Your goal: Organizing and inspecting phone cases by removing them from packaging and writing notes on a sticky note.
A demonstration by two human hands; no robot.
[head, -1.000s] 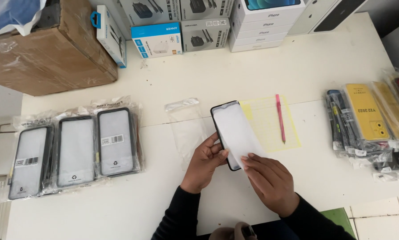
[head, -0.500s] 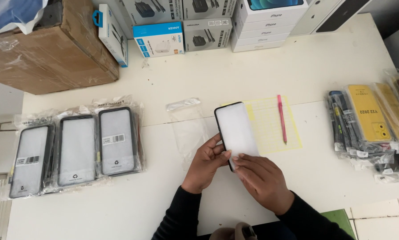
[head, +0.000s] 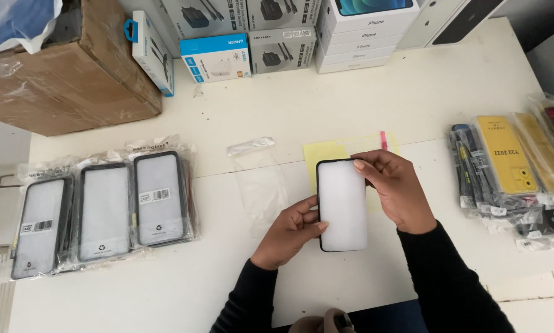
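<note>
A black phone case with a white insert [head: 343, 206] is upright in front of me over the white table [head: 413, 92]. My left hand [head: 289, 231] grips its lower left edge. My right hand [head: 397, 188] holds its upper right edge, fingers over the top corner. Under my right hand lies a yellow sheet [head: 326, 151], and the tip of a pink pen [head: 383, 139] shows above my knuckles. An empty clear plastic bag [head: 261, 179] lies just left of the case.
Three bagged phone cases [head: 101, 209] lie in a row at the left. A pile of bagged cases, one yellow [head: 505, 157], sits at the right edge. A cardboard box [head: 73, 74] and stacked charger and phone boxes [head: 277, 37] line the far side.
The case has turned from tilted to upright and come nearer to me. My right hand moved from its lower edge up to its top right corner, now covering most of the pen.
</note>
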